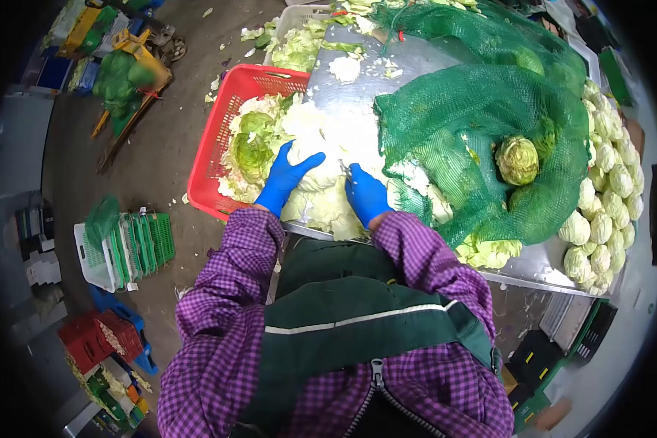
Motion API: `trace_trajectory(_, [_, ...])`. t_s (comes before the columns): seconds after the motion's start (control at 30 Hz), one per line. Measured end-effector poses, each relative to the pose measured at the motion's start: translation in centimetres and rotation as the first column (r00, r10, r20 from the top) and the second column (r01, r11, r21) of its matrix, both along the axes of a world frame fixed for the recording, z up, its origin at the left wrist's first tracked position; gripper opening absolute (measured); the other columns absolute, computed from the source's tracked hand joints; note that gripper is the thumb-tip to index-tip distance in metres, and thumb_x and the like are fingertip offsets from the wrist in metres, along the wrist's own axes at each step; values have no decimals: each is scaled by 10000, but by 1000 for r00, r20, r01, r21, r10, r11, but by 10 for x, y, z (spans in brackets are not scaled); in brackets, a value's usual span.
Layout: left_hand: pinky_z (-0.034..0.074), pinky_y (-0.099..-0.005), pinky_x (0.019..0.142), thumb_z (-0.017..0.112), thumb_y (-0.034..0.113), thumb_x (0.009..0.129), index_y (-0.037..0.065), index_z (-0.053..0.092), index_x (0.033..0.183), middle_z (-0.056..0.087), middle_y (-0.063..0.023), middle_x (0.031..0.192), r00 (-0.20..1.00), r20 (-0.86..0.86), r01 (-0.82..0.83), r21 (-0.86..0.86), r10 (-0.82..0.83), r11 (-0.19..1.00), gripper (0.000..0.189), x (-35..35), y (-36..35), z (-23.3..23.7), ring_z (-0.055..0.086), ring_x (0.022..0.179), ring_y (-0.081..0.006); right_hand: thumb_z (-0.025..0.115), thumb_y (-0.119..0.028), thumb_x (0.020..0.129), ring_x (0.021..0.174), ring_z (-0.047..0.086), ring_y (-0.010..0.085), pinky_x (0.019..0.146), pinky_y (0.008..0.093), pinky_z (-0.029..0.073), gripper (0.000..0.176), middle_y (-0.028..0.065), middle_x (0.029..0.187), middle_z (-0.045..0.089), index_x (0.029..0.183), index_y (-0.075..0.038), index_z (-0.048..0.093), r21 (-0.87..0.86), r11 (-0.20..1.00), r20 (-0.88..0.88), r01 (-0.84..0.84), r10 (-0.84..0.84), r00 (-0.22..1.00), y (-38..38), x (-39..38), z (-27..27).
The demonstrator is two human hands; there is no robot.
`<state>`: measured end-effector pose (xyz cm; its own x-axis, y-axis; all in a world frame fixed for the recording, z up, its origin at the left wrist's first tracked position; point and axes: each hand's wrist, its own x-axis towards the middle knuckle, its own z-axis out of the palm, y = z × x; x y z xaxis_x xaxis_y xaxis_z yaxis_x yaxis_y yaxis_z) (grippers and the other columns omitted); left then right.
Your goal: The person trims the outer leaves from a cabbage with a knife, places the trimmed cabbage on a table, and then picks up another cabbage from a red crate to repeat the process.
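Observation:
In a blue glove, my left hand (pixel 288 177) cups the left side of a pale, overexposed cabbage (pixel 315 174), thumb apart across its top. My right hand (pixel 365 191), also gloved in blue, is closed at the cabbage's right side. A small thin greyish thing shows at its fingertips, too small to name. Loose cabbage leaves (pixel 330 208) lie beneath both hands on the metal table (pixel 358 47). Just left of my left hand, a red basket (pixel 206 157) holds leaves and a greener cabbage piece (pixel 254 139).
A green mesh sack (pixel 445 98) covers much of the table's right side, with a brownish cabbage (pixel 517 160) at it. Trimmed cabbages (pixel 606 190) are piled at the far right. A pale crate (pixel 292 16) of leaves stands behind the basket. Crates (pixel 128 248) stand on the floor at left.

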<state>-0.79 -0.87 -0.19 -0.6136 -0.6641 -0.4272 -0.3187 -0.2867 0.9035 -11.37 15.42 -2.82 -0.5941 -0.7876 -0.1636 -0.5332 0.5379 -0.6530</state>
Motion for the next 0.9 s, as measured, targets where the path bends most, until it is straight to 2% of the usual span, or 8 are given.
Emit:
trace_trajectory(0.37, [386, -331, 1005, 820, 195, 677, 23, 377, 1342, 490, -136, 1285, 994, -107, -15, -8, 14, 1000, 817, 21, 15, 11, 479, 1183, -214, 454, -221, 890, 825, 618, 403, 730, 461, 489, 224, 214, 899, 642, 1021, -53, 521, 156, 987, -106, 27, -11, 994, -26, -28, -14])
trace_trajectory(0.5, [349, -338, 1044, 787, 100, 685, 45, 337, 1390, 432, -108, 1358, 958, -267, -78, 124, 109, 989, 838, 53, 14, 29, 422, 1246, -213, 719, -323, 754, 1015, 602, 335, 827, 400, 499, 650, 181, 1213, 562, 1297, -83, 454, -264, 964, 124, 12, 22, 992, 39, -26, -14])
trace_trajectory(0.63, [259, -362, 1106, 712, 160, 771, 55, 242, 1446, 318, -86, 1457, 842, -537, -24, -128, -49, 991, 830, 71, 17, 68, 326, 1325, -209, 780, -298, 707, 1154, 535, 315, 902, 347, 477, 884, 174, 1461, 302, 1421, -112, 293, -113, 982, 89, -153, 164, 982, 85, -5, -7])
trace_trajectory(0.7, [258, -376, 1110, 596, 309, 869, 54, 222, 1451, 296, -99, 1470, 606, -716, 31, 458, 348, 888, 737, 82, 19, 56, 312, 1341, -223, 760, -296, 731, 1182, 511, 318, 920, 351, 464, 882, 191, 1486, 234, 1432, -93, 266, -53, 982, 128, -179, 184, 974, 68, 7, -20])
trace_trajectory(0.73, [280, -391, 1102, 483, 380, 923, 52, 203, 1454, 285, -109, 1476, 272, -879, 423, 475, 392, 772, 684, 100, 11, -1, 311, 1346, -244, 751, -290, 739, 1185, 507, 324, 924, 357, 461, 869, 199, 1486, 227, 1432, -88, 265, -81, 984, 96, -156, 163, 982, 51, 10, -27])
trace_trajectory(0.77, [280, -391, 1102, 483, 380, 923, 52, 203, 1454, 285, -109, 1476, 260, -884, 411, 465, 388, 784, 684, 99, 13, 8, 311, 1346, -244, 742, -284, 748, 1187, 504, 329, 928, 362, 459, 857, 208, 1486, 221, 1431, -84, 264, -114, 986, 64, -125, 133, 989, 31, 13, -34])
trace_trajectory(0.83, [277, -437, 1102, 476, 484, 899, 86, 202, 1458, 292, -139, 1471, 843, -431, -210, 288, 323, 934, 739, 95, 36, 33, 331, 1333, -299, 715, -274, 778, 1234, 463, 331, 958, 365, 428, 758, 232, 1425, 342, 1397, -59, 333, -254, 956, 141, -147, 187, 972, -17, 15, -42])
trace_trajectory(0.9, [296, -416, 1094, 565, 392, 861, 83, 193, 1458, 301, -135, 1463, 734, -482, -172, 551, 479, 817, 768, 96, 28, 45, 334, 1332, -288, 676, -285, 826, 983, 625, 261, 767, 337, 509, 617, 199, 1156, 592, 1341, -55, 427, -465, 856, -39, -225, 234, 971, -66, 11, -53])
